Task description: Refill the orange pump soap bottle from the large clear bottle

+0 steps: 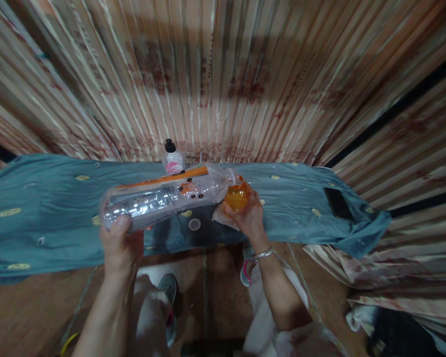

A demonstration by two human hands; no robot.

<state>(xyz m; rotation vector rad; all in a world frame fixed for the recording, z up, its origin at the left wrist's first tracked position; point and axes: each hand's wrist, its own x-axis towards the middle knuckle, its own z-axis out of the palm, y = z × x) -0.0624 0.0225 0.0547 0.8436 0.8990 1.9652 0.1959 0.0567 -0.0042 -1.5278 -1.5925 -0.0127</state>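
Clear plastic makes up the large bottle (163,198), which lies almost level in the air above the table, base toward the person's left and open neck toward the right. An orange strip and a printed label run along its upper side. The left hand (121,243) is closed around the bottle's base end from below, thumb pressed on the near side of the wall. At the bottle's neck end, the right hand (247,215) is wrapped around a small orange cup (237,195), fingers curled under and behind it. The cup's rim sits directly against the bottle's mouth. Whether the orange tint belongs to the cup or to its contents cannot be told. A metal bracelet (263,253) circles the right wrist. Beneath the bottle, a teal cloth (52,218) with small yellow motifs covers the table. A round white cap (194,224) lies on this cloth just below the bottle's mid-section. Behind the bottle, near its neck, a small bottle (173,159) with a black top and pink label stands upright. Well to the right of the bottle, a dark phone (338,203) lies flat on the cloth. Beyond the bottle, a striped curtain (223,74) hangs behind the table.
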